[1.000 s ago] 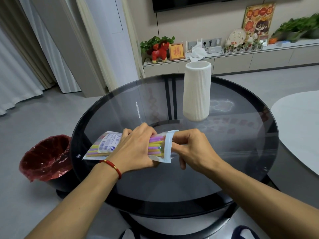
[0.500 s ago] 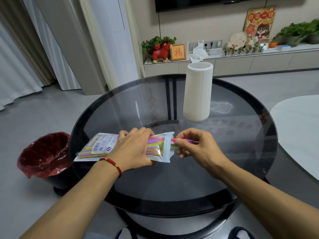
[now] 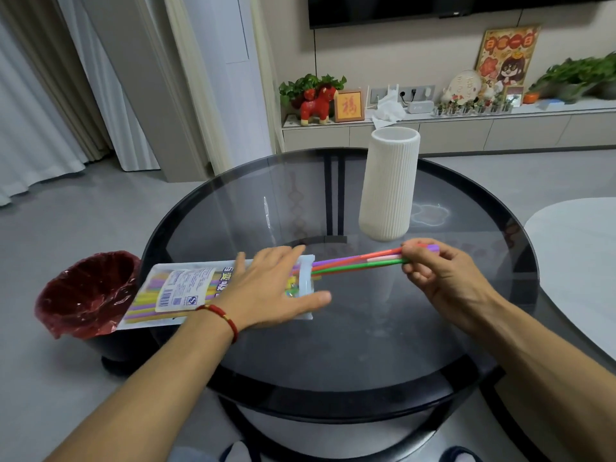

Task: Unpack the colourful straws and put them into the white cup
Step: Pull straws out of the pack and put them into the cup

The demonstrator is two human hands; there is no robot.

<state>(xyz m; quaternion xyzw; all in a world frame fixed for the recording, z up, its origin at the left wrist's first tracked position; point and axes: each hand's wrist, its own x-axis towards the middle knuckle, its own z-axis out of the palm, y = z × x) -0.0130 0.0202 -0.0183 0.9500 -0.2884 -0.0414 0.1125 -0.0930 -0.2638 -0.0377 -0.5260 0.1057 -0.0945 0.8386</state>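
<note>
- Over the round dark glass table (image 3: 333, 345), the right hand (image 3: 446, 281) has drawn a small bunch of thin colourful plastic straws (image 3: 356, 263) (purple, red-orange, green, one pale pink) well out of the clear plastic straw packet w/ printed white label (image 3: 176, 288); half a sec ago only short tips poked past the packet mouth, and a sec ago none were out
- Right hand's fingertips (image 3: 408, 253) are pinching the straws' far ends; tail ends look to be just inside the packet opening
- Left hand (image 3: 270, 291) has gone from gripping the packet to lying flat on it, fingers spread, pressing it down on the glass near the opening
- Meaning for the task, by my read: first batch nearly free, next is clearing the mouth and carrying it to the tall white ribbed cup (image 3: 390, 185), which stands upright behind the straws, near but not touching; nothing seen in it yet
- Most straws are in the packet, yellow, purple and green showing through
- Hard to tell: exact straw count in the pinch, they overlap + fingers cover the ends
- Left hand hides the packet middle; cup's inside not visible from this angle
- Packet's left end overhangs the table edge above the bin w/ red liner (image 3: 83, 291); can't tell if they touch
</note>
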